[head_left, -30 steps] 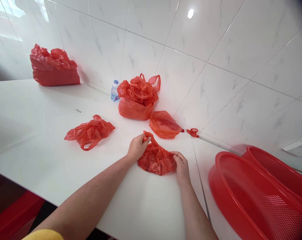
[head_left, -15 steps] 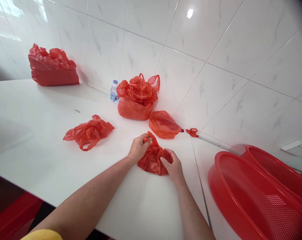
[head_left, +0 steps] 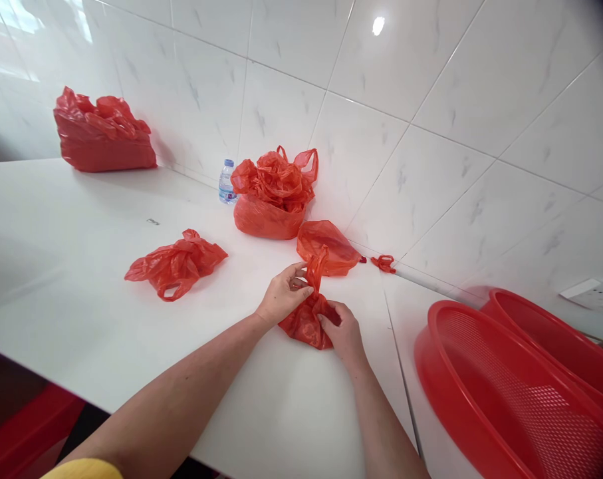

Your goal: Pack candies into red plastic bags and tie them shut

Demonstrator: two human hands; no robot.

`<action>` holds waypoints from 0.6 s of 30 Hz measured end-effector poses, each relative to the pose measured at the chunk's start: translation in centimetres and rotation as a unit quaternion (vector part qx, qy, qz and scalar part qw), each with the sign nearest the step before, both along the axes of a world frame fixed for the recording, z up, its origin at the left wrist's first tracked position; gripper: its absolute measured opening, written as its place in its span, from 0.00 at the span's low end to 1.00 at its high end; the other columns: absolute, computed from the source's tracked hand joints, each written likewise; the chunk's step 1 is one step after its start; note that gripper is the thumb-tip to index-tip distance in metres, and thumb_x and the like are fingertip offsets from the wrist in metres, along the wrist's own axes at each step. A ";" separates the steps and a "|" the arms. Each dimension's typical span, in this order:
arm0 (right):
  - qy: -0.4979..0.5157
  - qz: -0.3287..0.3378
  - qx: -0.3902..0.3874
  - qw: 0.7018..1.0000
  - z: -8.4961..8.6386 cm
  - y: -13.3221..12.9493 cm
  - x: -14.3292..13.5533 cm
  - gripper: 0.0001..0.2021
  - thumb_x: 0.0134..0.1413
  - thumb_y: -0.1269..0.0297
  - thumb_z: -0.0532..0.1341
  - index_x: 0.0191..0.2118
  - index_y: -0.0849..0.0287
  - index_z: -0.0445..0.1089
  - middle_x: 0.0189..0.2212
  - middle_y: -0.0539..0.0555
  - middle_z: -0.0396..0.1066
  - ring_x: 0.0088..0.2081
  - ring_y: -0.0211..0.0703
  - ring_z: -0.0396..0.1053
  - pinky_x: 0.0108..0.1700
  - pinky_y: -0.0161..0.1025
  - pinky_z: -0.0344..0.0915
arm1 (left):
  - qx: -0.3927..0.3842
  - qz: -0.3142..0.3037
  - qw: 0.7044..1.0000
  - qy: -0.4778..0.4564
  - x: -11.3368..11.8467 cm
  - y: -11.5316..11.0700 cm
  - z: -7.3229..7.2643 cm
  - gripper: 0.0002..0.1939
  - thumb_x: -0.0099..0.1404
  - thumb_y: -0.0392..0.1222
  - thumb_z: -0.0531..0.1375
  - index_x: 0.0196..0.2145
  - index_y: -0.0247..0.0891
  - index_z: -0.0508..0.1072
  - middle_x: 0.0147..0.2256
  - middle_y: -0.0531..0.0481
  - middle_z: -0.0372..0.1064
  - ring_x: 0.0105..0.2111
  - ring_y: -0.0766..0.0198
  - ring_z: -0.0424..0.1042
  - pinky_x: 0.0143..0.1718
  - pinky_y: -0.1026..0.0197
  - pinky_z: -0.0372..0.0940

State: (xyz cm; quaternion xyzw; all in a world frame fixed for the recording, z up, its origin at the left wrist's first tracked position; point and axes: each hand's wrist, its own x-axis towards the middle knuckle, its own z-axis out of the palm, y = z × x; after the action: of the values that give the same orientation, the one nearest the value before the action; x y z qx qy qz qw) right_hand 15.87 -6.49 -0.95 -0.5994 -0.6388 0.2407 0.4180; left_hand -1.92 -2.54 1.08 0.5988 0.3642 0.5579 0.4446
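A small red plastic bag [head_left: 306, 324] rests on the white table, its lower part bulging and its neck gathered upright. My left hand [head_left: 284, 291] pinches the gathered neck from the left, thumb toward the front. On the right side, my right hand [head_left: 342, 327] grips the bag's folds just below the neck, with thumb and fingers closed on the plastic. What the bag contains cannot be made out. Right behind it lies a flatter red bag [head_left: 326, 243] against the wall side.
A full red bag [head_left: 271, 216] and a water bottle [head_left: 227, 183] stand near the wall. A crumpled red bag [head_left: 179, 263] lies left, a large red bag [head_left: 106, 143] far left. Red baskets [head_left: 481, 372] are at right, a small red scrap [head_left: 383, 263] by the wall.
The top of the bag has been drawn up into a narrow upright neck. My left hand has shifted slightly right, and my right hand has closed in on the folds.
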 end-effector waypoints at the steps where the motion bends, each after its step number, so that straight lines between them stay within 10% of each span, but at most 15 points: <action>1: -0.003 0.002 0.002 1.000 0.0 0.0 0.0 0.14 0.45 0.61 0.61 0.41 0.53 0.70 0.39 0.52 0.71 0.42 0.48 0.67 0.45 0.45 0.64 | -0.001 -0.006 1.000 0.003 0.0 0.1 -0.2 0.28 0.57 0.37 0.59 0.56 0.42 0.61 0.44 0.47 0.68 0.37 0.66 0.71 0.42 0.59 0.67; 18: -0.011 0.020 0.006 1.000 0.3 -0.1 0.1 0.13 0.46 0.61 0.61 0.41 0.53 0.71 0.40 0.52 0.71 0.42 0.48 0.67 0.46 0.46 0.63 | -0.015 -0.055 0.998 0.038 -0.1 0.5 -0.8 0.27 0.55 0.27 0.53 0.53 0.41 0.62 0.47 0.46 0.67 0.43 0.64 0.71 0.47 0.56 0.67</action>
State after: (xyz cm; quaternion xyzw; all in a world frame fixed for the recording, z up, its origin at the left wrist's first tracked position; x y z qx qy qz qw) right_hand 15.93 -6.63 -0.65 -0.5864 -0.6565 0.2387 0.4100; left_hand -1.99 -2.07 0.27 0.6318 0.3558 0.5041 0.4691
